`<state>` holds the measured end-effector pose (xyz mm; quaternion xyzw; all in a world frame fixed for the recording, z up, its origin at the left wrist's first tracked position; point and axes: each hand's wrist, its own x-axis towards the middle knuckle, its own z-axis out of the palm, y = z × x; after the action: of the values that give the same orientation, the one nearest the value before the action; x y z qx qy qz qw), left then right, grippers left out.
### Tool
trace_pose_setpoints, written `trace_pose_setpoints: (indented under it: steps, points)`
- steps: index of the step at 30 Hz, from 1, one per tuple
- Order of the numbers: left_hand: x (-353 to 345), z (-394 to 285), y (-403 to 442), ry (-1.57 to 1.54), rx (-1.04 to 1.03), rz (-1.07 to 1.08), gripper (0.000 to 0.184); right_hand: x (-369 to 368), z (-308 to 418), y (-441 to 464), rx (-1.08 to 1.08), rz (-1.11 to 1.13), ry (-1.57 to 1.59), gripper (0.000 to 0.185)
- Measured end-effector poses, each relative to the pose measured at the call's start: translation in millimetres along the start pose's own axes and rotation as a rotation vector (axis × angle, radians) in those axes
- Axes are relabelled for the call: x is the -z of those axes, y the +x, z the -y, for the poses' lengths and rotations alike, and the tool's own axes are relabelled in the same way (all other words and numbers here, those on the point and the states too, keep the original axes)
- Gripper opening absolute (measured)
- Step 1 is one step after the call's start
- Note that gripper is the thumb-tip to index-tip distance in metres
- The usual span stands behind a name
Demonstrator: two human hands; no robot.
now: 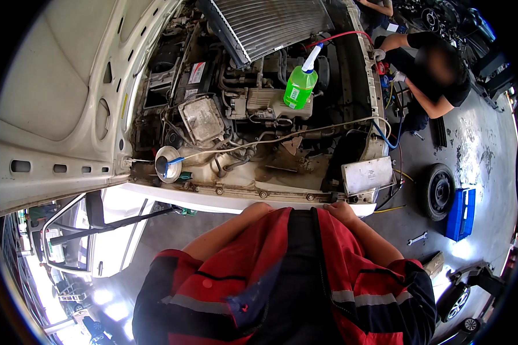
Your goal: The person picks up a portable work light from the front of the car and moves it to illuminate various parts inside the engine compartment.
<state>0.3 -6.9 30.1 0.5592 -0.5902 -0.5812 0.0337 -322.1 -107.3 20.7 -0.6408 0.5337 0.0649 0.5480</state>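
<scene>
Left hand [257, 211] and right hand [341, 213] of the wearer: both bare, set a little apart at the outer edge of the white fender [221, 200]. Fingers mostly hidden by the hands' own backs; cannot tell how far either hand is open. Nothing seen held in either. Contact with the edge appears likely, not confirmed from this angle.

Fender: runs crosswise directly in front of the wearer's torso, along the near side of the open engine bay. Outer strip white, smooth, fairly bright. Inner flange dull beige with brown grime; row of bolts [263, 194] along it. Metal beyond the flange stained and dusty.

Near its left end: pale, round, dish-like piece [168, 154] with a blue part lying across it. Thin beige hose [282, 138] crosses the bay from there towards the right. Near the right end: scuffed, pale rectangular piece [367, 175].

Farther in: green bottle [300, 90], translucent, white labels, white spray head, standing on the engine; beside it a dirty grey metal box [201, 121]; at the far side a finned radiator [276, 26], tilted.

Upper right: co-worker [431, 77] in dark clothing, gloved hands near red and blue gauges [384, 76].
</scene>
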Motion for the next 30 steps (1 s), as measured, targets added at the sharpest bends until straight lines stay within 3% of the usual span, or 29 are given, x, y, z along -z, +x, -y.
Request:
trace_pose_setpoints:
  steps: [7,13,22,30]
  points:
    - [0,4,1,0.143,-0.158,-0.025,0.026,-1,-5,3,0.020,0.003,0.010,0.047]
    - [-3,10,3,0.152,-0.146,-0.018,0.026,-2,-7,4,0.028,-0.008,0.000,0.046]
    - [1,-8,-2,0.001,0.056,0.003,0.027,-1,-6,3,0.039,0.000,-0.015,0.046]
    - [-11,22,11,0.114,-0.046,-0.007,0.028,2,0,0,-0.009,0.025,-0.016,0.046]
